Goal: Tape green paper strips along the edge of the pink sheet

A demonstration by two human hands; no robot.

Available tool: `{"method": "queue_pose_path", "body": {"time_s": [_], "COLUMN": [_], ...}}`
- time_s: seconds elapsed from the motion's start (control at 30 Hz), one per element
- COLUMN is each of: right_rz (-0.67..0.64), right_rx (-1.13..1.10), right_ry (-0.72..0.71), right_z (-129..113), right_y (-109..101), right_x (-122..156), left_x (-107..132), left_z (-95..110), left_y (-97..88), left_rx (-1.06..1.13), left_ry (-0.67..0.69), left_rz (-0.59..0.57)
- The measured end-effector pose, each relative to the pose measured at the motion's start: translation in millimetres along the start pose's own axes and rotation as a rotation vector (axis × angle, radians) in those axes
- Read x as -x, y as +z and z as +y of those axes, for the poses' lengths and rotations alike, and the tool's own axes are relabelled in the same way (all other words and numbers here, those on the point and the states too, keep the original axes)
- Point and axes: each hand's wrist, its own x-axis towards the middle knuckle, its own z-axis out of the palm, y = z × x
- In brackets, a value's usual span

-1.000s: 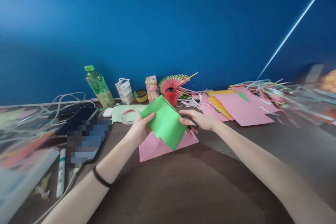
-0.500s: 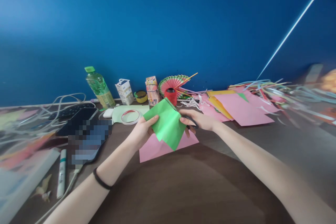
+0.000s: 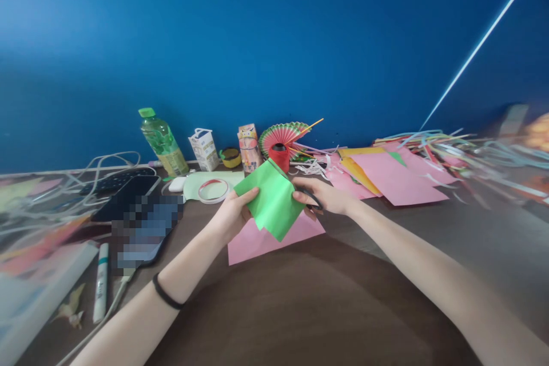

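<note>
A sheet of green paper [image 3: 274, 200] is held up over the desk, its lower edge notched and its right part bent. My left hand [image 3: 235, 211] pinches its left side, thumb on top. Black-handled scissors [image 3: 315, 200] sit in my right hand [image 3: 323, 195], whose fingers are closed round the handles beside the paper's right edge; the thumb also touches the paper. A dark strip, apparently the blade, shows at the paper's upper right edge; most of the scissors is hidden. Beneath lies a pink sheet [image 3: 253, 243] flat on the desk.
Behind stand a green bottle [image 3: 163, 143], a milk carton [image 3: 205, 150], a red spool [image 3: 279, 157] and a pink-green paper fan [image 3: 274, 137]. A tape roll [image 3: 213, 190] lies left of my hands. Phones [image 3: 150, 234], cables and a marker [image 3: 100, 283] are further left; pink sheets [image 3: 403, 177] and paper strips right.
The green paper's lower corner has risen slightly and shifted a little left. My right fingers have curled in slightly round the scissors. My left hand has stayed nearly still.
</note>
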Motion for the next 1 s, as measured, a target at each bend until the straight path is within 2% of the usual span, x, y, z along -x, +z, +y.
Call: {"method": "queue_pose_path", "body": {"time_s": [0.47,1.0], "right_rz": [0.037,0.085], "right_rx": [0.013,0.076], "right_ry": [-0.009,0.044], "right_z": [2.2,0.1], "right_y": [1.0,1.7], "right_x": [-1.2,-0.4], "left_x": [0.2,-1.9], "left_z": [0.5,0.5], "left_y": [0.3,1.5], "left_rx": [0.031,0.040], "left_ry": [-0.005,-0.037], "left_rz": [-0.013,0.051]}}
